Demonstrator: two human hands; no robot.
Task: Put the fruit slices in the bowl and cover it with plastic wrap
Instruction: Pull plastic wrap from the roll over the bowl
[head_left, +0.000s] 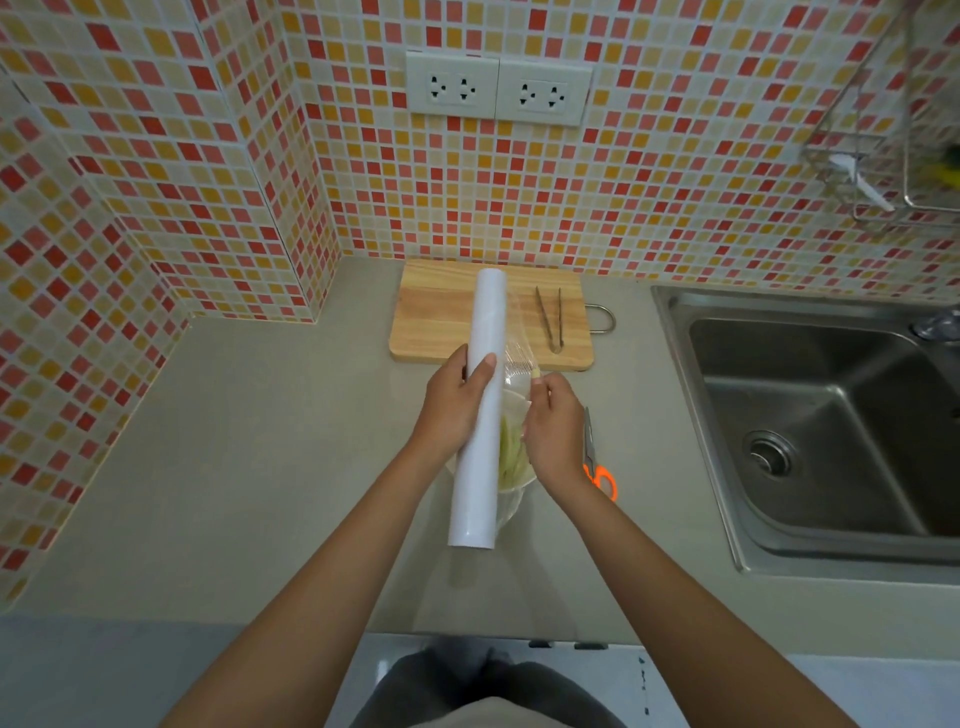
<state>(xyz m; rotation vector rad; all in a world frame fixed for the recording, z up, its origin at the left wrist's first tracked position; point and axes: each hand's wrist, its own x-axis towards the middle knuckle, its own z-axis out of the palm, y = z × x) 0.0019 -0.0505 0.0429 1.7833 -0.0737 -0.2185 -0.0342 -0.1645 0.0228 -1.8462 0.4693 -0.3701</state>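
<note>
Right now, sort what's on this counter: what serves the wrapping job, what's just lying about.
In use:
plastic wrap roll, gripped by the left hand
film end, pinched by the right hand
bowl of fruit slices

Lying about:
cutting board
tongs
scissors

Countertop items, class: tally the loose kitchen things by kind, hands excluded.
White plastic-wrap roll: 1
Clear bowl of pale fruit slices: 1
Wooden cutting board: 1
Metal tongs: 1
Orange-handled scissors: 1
Total: 5

Home kitchen: sink (810, 415), tiled wall (156, 156).
</note>
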